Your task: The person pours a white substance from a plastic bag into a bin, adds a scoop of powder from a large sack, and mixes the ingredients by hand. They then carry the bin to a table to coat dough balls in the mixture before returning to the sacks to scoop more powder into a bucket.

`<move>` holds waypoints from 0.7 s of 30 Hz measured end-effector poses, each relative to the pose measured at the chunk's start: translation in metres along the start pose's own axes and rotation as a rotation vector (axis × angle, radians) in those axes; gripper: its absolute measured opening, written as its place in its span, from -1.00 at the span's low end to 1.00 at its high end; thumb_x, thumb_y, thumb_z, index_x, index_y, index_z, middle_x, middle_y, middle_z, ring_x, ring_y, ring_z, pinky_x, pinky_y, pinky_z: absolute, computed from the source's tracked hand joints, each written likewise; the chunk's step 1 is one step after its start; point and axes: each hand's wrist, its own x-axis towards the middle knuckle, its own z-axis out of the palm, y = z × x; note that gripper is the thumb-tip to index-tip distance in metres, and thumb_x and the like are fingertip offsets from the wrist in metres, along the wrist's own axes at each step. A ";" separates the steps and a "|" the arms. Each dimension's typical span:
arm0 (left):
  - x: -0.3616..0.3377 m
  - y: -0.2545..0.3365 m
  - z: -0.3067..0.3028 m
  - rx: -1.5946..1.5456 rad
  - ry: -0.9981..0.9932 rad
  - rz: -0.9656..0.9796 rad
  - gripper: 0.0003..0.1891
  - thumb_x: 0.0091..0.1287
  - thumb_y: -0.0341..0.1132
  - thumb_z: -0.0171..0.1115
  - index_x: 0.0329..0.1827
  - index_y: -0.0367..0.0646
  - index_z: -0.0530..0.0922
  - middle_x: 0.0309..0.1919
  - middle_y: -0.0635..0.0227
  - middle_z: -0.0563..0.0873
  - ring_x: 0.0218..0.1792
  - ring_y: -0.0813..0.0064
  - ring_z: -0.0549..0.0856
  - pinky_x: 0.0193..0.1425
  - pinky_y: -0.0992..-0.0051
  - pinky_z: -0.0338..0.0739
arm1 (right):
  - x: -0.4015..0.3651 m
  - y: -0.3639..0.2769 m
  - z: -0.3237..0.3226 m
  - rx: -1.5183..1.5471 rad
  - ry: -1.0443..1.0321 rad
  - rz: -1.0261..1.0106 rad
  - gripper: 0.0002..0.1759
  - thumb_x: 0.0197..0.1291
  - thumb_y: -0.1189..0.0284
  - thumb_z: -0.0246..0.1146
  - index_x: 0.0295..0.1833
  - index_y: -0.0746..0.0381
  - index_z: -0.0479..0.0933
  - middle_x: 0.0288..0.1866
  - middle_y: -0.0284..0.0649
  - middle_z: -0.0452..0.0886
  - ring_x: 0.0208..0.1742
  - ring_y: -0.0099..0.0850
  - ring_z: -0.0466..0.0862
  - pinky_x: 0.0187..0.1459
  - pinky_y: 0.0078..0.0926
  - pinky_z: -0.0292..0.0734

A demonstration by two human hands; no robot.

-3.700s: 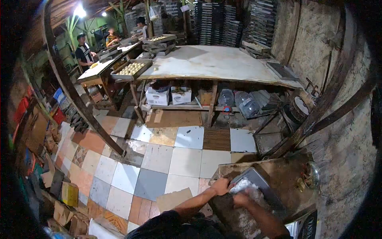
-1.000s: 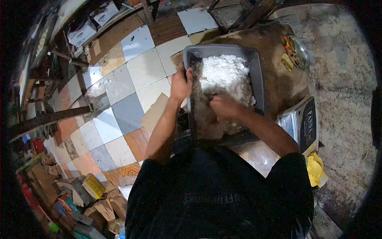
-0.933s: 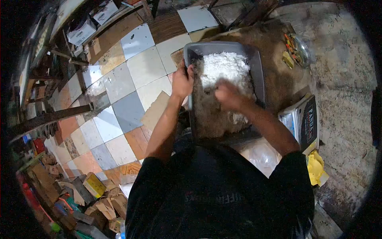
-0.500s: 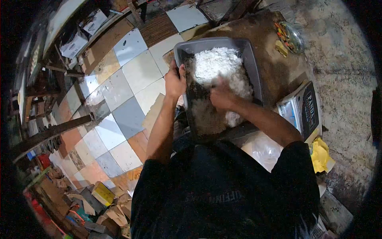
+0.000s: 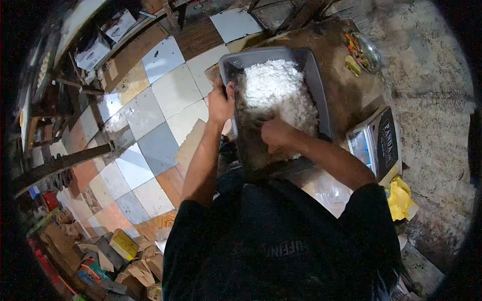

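Note:
A deep grey plastic tub [image 5: 325,95] stands in front of me, holding a heap of white, fluffy or powdery material [image 5: 275,83] at its far side. Darker, brownish matter lies in its near and left part. My left hand [image 5: 221,103] grips the tub's left rim, with the thumb over the edge. Inside the tub, my right hand [image 5: 277,134] is closed, knuckles up, at the near side of the white heap. Whatever its fingers hold, if anything, is hidden.
Right of the tub are a clear container with colourful bits [image 5: 365,52], a black-and-white PANDA box [image 5: 379,140] and yellow crumpled packaging [image 5: 400,198]. A clear plastic bag [image 5: 329,193] lies by my right forearm. Patchwork tiles [image 5: 158,145] cover the floor left; cardboard scraps [image 5: 143,271] pile lower left.
My right hand has shifted slightly toward me and to the left within the tub. My left hand stays on the rim.

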 end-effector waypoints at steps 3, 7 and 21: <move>0.006 0.008 -0.005 -0.039 -0.022 -0.032 -0.61 0.33 -0.27 0.02 0.14 -0.35 0.38 -0.47 -0.04 0.63 -0.44 0.12 0.66 -0.29 0.33 0.52 | 0.087 0.016 0.106 -0.003 -0.166 -0.234 -0.79 -0.08 0.31 0.26 -0.39 0.19 0.68 -0.34 -0.10 0.67 -0.26 -0.06 0.63 -0.12 -0.01 0.50; 0.011 0.002 -0.012 0.068 -0.068 -0.020 -0.57 0.30 -0.28 0.03 0.14 -0.42 0.36 -0.45 -0.07 0.63 -0.41 0.02 0.65 -0.27 0.30 0.52 | 0.013 -0.029 0.026 0.023 -0.358 0.201 -0.66 0.00 0.14 0.26 -0.38 0.23 0.62 -0.36 -0.19 0.59 -0.19 -0.20 0.56 -0.24 -0.08 0.46; 0.008 0.006 -0.013 0.061 -0.049 -0.047 -0.47 0.25 -0.35 0.05 0.28 -0.42 0.25 -0.37 -0.10 0.66 -0.30 -0.02 0.67 -0.18 0.30 0.54 | 0.010 -0.035 0.058 1.129 0.524 0.002 -0.44 0.12 0.30 0.16 0.27 0.11 0.29 0.24 -0.08 0.35 0.34 -0.07 0.21 0.31 0.28 -0.14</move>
